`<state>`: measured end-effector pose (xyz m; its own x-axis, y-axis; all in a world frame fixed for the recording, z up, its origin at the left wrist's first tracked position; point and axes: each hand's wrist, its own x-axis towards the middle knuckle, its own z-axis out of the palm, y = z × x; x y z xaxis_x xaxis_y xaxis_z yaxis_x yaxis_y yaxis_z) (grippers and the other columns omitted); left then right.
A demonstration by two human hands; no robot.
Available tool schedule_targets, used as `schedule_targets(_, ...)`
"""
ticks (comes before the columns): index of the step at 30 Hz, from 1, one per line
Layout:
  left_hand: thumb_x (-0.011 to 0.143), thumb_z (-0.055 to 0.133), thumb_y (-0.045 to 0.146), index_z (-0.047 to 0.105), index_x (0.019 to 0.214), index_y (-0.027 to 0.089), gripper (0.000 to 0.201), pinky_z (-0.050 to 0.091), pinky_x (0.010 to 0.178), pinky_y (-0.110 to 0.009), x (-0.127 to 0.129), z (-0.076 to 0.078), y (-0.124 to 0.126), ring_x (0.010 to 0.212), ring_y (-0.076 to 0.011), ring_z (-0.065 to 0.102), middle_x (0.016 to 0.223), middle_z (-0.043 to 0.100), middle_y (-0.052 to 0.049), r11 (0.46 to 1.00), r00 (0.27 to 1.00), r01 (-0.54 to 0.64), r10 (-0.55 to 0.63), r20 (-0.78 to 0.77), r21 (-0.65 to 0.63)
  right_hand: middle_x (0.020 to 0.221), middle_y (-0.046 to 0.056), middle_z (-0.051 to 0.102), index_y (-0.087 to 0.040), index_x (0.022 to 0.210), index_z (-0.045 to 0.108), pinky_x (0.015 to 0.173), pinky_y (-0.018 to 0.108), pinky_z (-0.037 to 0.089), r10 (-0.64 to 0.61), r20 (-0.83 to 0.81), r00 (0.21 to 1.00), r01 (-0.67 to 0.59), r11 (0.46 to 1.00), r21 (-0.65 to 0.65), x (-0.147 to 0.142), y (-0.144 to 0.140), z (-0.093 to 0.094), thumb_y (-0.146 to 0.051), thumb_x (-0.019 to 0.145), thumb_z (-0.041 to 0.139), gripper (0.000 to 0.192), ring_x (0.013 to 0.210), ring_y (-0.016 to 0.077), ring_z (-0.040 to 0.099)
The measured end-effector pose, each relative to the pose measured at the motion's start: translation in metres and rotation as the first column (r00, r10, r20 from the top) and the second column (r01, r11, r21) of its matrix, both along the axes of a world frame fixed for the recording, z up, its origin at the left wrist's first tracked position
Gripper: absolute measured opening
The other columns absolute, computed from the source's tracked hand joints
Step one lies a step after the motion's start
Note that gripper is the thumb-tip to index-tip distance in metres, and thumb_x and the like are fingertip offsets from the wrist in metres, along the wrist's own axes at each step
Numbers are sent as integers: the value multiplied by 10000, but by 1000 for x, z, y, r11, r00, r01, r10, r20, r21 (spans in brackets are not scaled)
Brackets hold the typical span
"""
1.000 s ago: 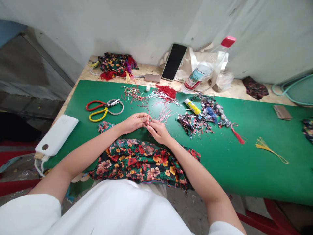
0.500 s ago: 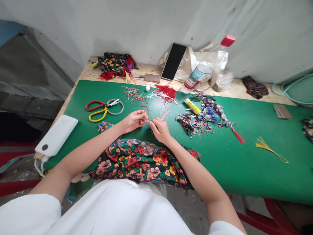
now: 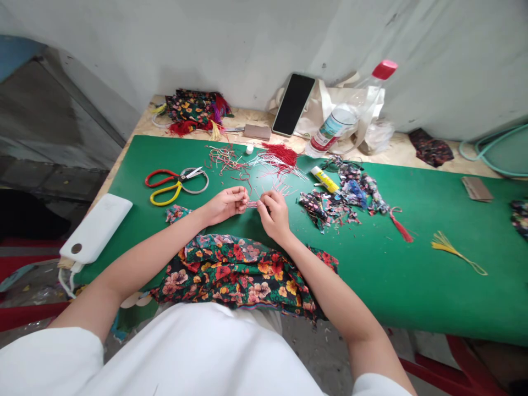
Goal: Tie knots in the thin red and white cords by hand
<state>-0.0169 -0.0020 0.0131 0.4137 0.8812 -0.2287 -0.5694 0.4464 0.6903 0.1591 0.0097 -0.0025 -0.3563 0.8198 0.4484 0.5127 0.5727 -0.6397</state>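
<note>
Thin pink and red cords (image 3: 252,204) stretch across the small gap between my two hands, above the green mat (image 3: 396,275). My left hand (image 3: 229,205) pinches one end with its fingers curled. My right hand (image 3: 274,215) is closed on the other end, and loose cord tips fan out beyond its knuckles. Just past the hands lie a heap of red and white cords (image 3: 278,158) and a tangle of reddish cord scraps (image 3: 226,158). Flowered fabric (image 3: 243,272) spreads over the table edge below my wrists.
Scissors (image 3: 177,184) with red and yellow handles lie left, near a white power bank (image 3: 97,228). A glue stick (image 3: 324,179) and fabric scraps (image 3: 325,209) are right of my hands. Farther right lie red (image 3: 401,226) and yellow tassels (image 3: 456,253). A phone (image 3: 293,104) and bottle (image 3: 334,129) stand behind.
My right hand has moved slightly right, away from my left hand, and its fingers have curled. The gap has widened, showing more of the cords. My left hand has barely moved.
</note>
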Motion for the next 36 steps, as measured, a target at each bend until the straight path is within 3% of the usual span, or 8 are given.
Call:
schedule_targets(17,744,696,281,547,730,120,220,383,573,-201,1,-1,-3,586,-70,520,690,585,-14,996,995,39,-31,-91,80,723,28,510,-213,593,377,745,359,377,-54,41,998,55,998,-41,-1,2,-2,-216,832,480,261,730,174,460)
schedule_targets(36,751,683,276,532,739,128,212,393,593,-209,2,-3,-2,602,-71,520,678,556,-1,996,990,49,-39,-134,69,616,6,447,-214,510,292,699,355,357,-73,62,995,78,994,-78,-1,1,-1,-158,748,477,306,666,164,422)
